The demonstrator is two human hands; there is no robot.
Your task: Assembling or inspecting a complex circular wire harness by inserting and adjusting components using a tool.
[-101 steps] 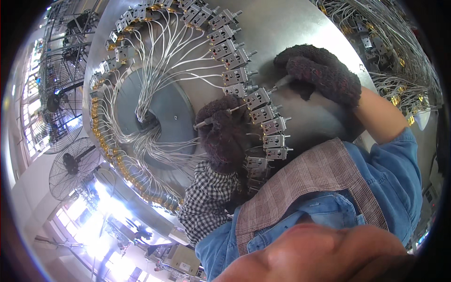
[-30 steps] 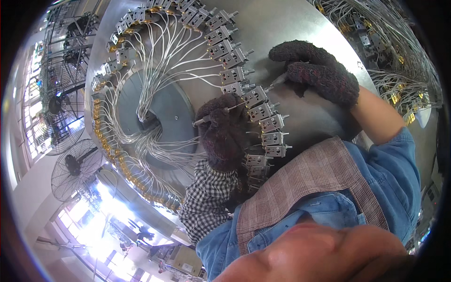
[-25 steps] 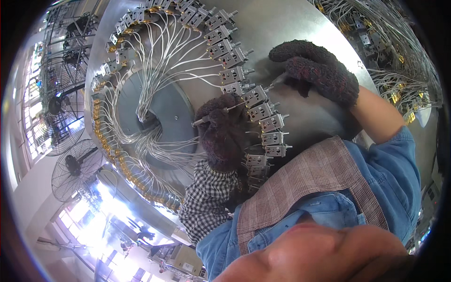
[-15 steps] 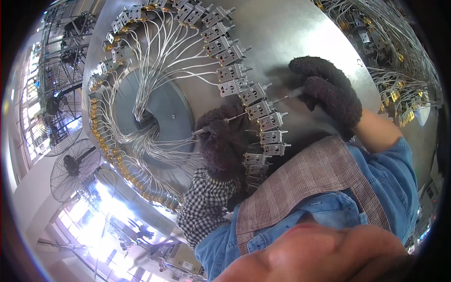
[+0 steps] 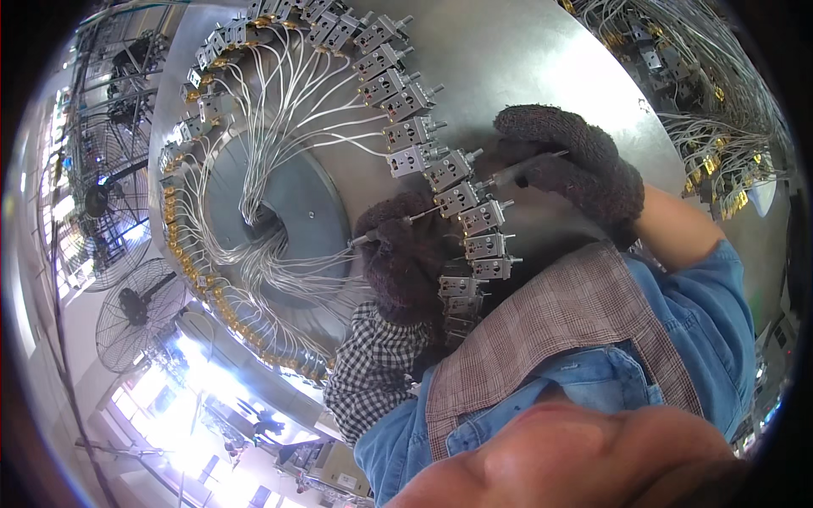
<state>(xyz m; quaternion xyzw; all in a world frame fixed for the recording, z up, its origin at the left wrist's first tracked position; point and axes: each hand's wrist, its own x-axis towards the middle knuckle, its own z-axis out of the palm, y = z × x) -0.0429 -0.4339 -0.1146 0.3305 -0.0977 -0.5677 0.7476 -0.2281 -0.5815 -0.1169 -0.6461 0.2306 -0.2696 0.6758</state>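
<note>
A big round metal disc (image 5: 542, 76) carries a ring of small grey valve blocks (image 5: 457, 199) with white wires (image 5: 288, 118) running to its hub. My left hand (image 5: 406, 267), in a dark knit glove, sits inside the ring and grips a thin metal tool (image 5: 381, 231) lying across a block. My right hand (image 5: 580, 165), also gloved, is outside the ring and holds a slim metal rod (image 5: 523, 169) whose tip touches a block's pin. A checked sleeve covers my left forearm, a blue denim one my right.
A second wired ring with brass fittings (image 5: 720, 127) stands at the upper right. Two large floor fans (image 5: 127, 309) and racks are at the left, bright windows below them. My plaid collar and chin fill the lower middle.
My right hand has slid a little down the ring with its rod, from one block to a lower one. My left hand has stayed in place on its tool.
</note>
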